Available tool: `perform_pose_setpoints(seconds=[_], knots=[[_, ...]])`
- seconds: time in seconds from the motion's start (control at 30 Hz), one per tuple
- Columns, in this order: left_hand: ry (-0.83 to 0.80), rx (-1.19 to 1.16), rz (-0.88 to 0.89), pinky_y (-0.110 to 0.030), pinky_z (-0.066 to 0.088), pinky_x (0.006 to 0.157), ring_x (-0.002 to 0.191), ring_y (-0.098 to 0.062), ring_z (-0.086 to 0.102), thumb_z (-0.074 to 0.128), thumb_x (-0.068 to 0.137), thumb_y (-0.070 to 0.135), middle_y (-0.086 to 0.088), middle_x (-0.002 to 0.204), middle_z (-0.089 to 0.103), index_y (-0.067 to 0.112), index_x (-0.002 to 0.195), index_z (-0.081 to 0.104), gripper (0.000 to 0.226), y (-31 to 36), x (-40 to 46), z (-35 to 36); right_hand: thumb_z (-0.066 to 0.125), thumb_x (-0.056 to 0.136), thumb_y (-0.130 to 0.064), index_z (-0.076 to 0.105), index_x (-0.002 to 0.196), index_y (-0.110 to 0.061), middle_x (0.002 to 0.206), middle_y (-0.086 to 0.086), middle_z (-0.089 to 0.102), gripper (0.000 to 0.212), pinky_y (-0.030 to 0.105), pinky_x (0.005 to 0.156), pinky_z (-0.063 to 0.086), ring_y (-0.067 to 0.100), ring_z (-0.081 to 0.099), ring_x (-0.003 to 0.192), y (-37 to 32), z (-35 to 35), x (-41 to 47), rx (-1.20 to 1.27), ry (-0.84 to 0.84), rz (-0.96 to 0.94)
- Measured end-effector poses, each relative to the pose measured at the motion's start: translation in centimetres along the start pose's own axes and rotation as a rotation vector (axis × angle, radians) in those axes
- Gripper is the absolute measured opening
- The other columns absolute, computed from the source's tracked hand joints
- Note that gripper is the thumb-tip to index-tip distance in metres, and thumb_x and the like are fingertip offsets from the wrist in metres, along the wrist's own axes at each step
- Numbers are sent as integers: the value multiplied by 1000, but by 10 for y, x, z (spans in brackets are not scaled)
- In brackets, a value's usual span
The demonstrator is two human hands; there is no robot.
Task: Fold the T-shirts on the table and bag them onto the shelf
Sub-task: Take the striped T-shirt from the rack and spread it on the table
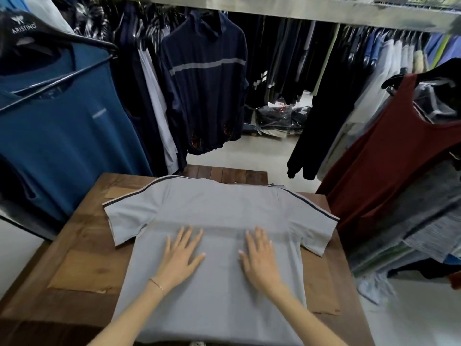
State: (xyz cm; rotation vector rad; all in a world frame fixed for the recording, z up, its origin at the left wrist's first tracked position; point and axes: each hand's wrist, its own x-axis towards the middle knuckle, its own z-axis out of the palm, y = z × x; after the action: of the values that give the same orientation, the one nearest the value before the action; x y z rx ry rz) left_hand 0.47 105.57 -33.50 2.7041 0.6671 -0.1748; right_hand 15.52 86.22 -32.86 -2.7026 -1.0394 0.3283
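Observation:
A light grey T-shirt (219, 208) with dark stripes along the shoulders lies spread flat, back side up, on the wooden table (82, 265). Both short sleeves stick out to the sides. My left hand (180, 258) presses flat on the shirt's middle, fingers straight and spread. My right hand (259, 258) lies flat beside it on the same cloth, a little to the right. Neither hand holds anything.
Hanging clothes surround the table: a blue T-shirt (62, 136) at left, a dark navy striped top (207, 96) behind, a maroon tank top (389, 166) at right. Bagged garments (282, 121) lie on the pale floor beyond. A shelf edge (274, 8) runs overhead.

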Motion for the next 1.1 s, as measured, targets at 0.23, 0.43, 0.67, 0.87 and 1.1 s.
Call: perform_pose_setpoints(seconds=[0.23,0.43,0.67,0.87,1.1], knots=[[105,93,-63,-43,-1,113,144,-18,14,9,96,58,1,157,23,31,148,30,62,11,-25,23,16,97,-59,27,150,-29,158,6,22,62,45,115,11,26,18,146,0,31,-41,-44,39,-13],[179,87,-100,-41,0,117,147,-16,3,10,95,61,5,160,11,35,151,18,62,-5,-37,27,10,95,-65,11,152,-37,161,0,3,63,43,117,-1,22,1,149,15,31,-38,-48,81,-11],[252,70,-267,-45,1,119,147,-16,-5,8,92,61,4,160,1,30,152,8,67,-27,-58,26,9,94,-65,7,151,-37,161,0,1,63,43,118,-3,22,-4,149,15,31,-39,-32,81,-23],[261,74,-273,-45,-1,119,147,-16,-6,7,93,60,4,160,-1,31,152,6,66,-27,-57,28,10,94,-64,9,152,-36,161,0,1,65,44,118,-4,21,-5,148,15,30,-39,-29,94,-28],[285,48,-271,-45,-3,119,147,-14,-8,9,93,60,4,160,-2,32,152,6,66,-26,-57,29,9,94,-63,11,153,-33,161,2,2,66,44,118,-6,23,-3,149,15,30,-39,-47,100,-39]])
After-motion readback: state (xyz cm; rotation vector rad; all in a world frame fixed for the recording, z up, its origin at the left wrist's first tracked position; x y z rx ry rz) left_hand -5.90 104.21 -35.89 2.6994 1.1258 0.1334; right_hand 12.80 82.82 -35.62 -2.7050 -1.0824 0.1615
